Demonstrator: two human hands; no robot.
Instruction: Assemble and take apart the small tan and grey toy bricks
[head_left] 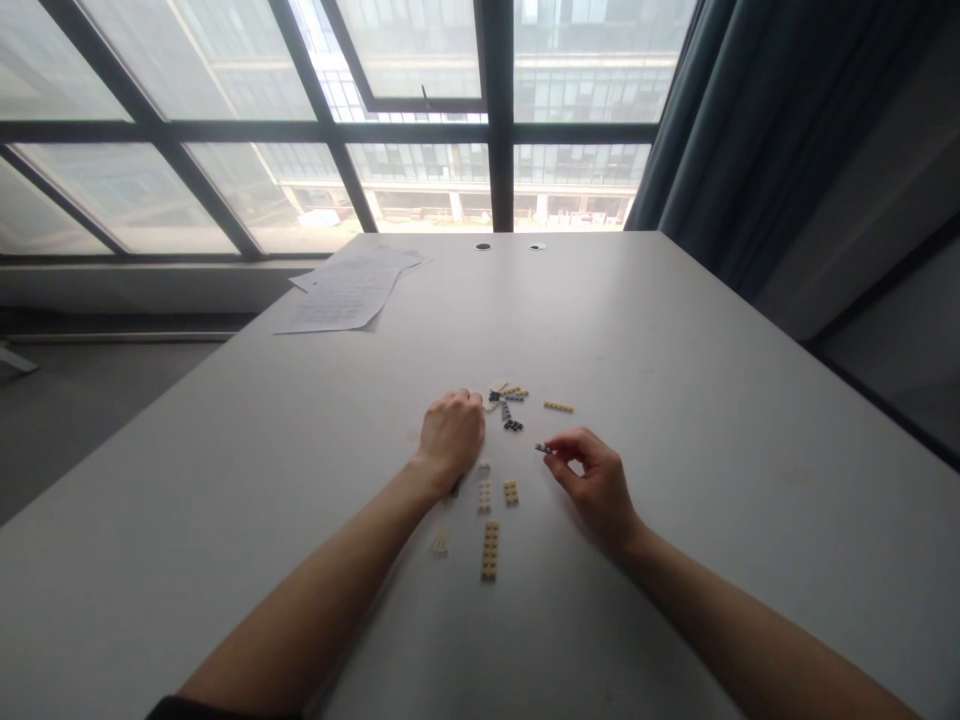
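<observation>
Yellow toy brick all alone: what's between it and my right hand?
Bare tabletop lies between the yellow toy brick and right hand, in the head view.

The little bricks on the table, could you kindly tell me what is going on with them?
A person's right hand pinches a small grey piece. The left hand is beside a pile of tan and dark pieces; whether it holds anything is hidden. Nearer the person, a long tan piece lies on the white table.

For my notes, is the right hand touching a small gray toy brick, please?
Touching: the head view shows the right hand pinching one end of a small gray toy brick.
</observation>
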